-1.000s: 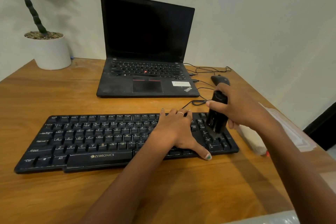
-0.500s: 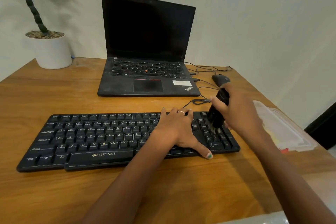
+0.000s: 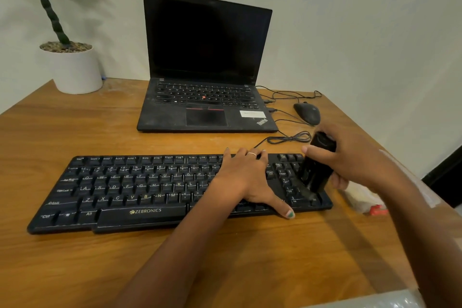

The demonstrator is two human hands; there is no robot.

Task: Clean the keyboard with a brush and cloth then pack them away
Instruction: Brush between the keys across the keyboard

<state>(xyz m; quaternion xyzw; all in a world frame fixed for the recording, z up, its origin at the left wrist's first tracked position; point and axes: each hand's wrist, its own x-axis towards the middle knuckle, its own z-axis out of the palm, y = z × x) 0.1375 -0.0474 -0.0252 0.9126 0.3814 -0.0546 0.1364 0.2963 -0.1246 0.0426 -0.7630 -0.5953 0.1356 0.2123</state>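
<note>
A black Zebronics keyboard [image 3: 140, 190] lies across the wooden table [image 3: 225, 257]. My left hand [image 3: 246, 180] rests flat on its right-centre keys, fingers spread, thumb at the front edge. My right hand [image 3: 355, 160] grips a black brush [image 3: 316, 170] held upright, its bristles down on the number keys at the keyboard's right end. A clear plastic container [image 3: 362, 197] with something pale and a bit of red inside sits just right of the keyboard, mostly hidden behind my right forearm. I cannot make out the cloth.
An open black laptop [image 3: 205, 62] stands behind the keyboard. A black mouse [image 3: 307, 113] and looped cables [image 3: 290, 137] lie to its right. A white plant pot [image 3: 75, 70] sits at the back left. The table's right edge runs close past the container.
The brush swept toward the back of the number keys and has come back toward the front. My left hand has stayed put.
</note>
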